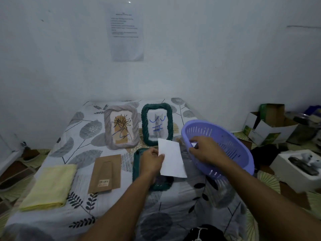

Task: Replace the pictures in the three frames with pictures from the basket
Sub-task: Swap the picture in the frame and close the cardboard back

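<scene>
We see a table (173, 206) under a leaf-print cover. The purple basket (225, 141) is at the right edge, tipped with its opening toward us. A folded yellow cloth (50, 186) lies by the front left corner. A lilac frame (108, 131) and a green frame (145, 126) stand side by side at the back edge, each with a picture inside. A second green frame (136, 167) lies flat mid-table, with a brown backing board (106, 173) to its left. The left hand (151, 162) pinches a white picture (172, 159) by its left edge, above the flat frame. The right hand (203, 150) has its fingers curled over the basket rim, with a white scrap at the fingertips; we cannot tell if they hold it.
</scene>
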A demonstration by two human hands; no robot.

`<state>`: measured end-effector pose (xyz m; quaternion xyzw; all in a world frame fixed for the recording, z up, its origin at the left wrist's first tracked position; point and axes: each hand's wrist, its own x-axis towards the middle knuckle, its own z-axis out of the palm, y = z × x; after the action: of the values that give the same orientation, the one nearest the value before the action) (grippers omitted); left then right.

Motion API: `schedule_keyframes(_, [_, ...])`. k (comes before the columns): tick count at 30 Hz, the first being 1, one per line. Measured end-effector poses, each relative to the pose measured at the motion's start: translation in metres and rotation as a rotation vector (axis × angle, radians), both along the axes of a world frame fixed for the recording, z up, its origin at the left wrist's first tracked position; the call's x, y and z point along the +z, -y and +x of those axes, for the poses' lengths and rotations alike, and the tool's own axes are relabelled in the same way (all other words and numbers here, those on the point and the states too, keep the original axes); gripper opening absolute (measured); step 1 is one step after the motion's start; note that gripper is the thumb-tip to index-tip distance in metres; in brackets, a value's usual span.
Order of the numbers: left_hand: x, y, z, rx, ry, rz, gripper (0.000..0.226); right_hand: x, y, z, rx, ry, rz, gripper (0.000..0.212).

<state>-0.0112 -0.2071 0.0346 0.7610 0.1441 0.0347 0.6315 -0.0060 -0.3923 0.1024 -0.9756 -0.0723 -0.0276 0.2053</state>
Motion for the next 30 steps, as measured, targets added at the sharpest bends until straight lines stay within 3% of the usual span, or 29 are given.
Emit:
schedule_keyframes(7, [-0.006,0.049,0.013,-0.039,-0.057,0.024,0.018,0.010,0.013,0.006,-0.016,0.023,0.150,0.044])
schedule_keyframes(17, [-0.023,0.066,0.025,-0.072,-0.189,-0.216,0.036,-0.017,-0.001,-0.003,0.065,-0.023,0.125,0.043])
schedule_keyframes(21, [-0.011,0.056,0.026,-0.100,-0.122,-0.097,0.021,-0.021,-0.002,-0.003,0.040,-0.014,0.125,0.042])
schedule_keyframes(26, [0.028,0.053,0.020,-0.177,0.131,0.114,0.029,-0.015,0.014,0.010,-0.040,-0.012,0.214,0.028])
schedule_keyframes(30, [0.034,0.063,0.021,-0.277,0.173,0.216,0.041,-0.020,0.037,0.037,-0.121,-0.052,0.030,0.036])
